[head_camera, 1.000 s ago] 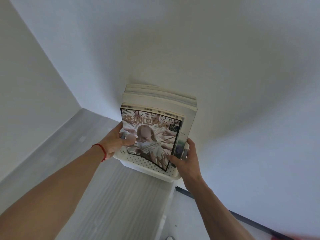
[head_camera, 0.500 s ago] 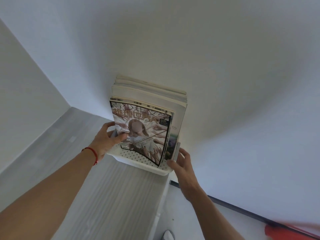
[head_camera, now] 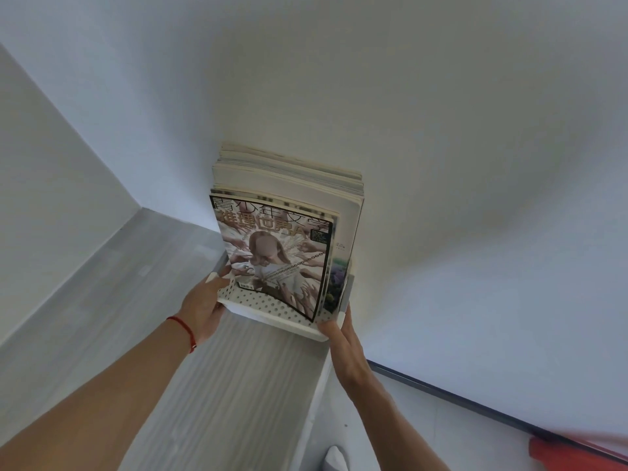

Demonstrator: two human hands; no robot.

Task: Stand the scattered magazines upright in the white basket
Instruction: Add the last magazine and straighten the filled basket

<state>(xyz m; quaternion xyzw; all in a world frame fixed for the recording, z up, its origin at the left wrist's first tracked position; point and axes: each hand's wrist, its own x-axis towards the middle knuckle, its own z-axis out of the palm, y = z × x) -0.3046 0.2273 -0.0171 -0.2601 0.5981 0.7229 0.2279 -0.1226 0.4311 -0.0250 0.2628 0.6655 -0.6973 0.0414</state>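
- The pale grey wood-grain surface (head_camera: pixel 217 396) is running into a corner of the white walls (head_camera: pixel 441 130).
- The stack of upright magazines (head_camera: pixel 289 198) is standing in the white perforated plastic basket (head_camera: pixel 272 309), at the surface's far right edge against the wall.
- The front magazine with the dark-bordered illustrated cover (head_camera: pixel 277 253) is facing me, its lower edge curling outward.
- My left hand (head_camera: pixel 204 307), a red string bracelet (head_camera: pixel 183 329) on its wrist, is gripping the basket's left end.
- My right hand (head_camera: pixel 341 334) is gripping the basket's right corner; my hands are well apart.
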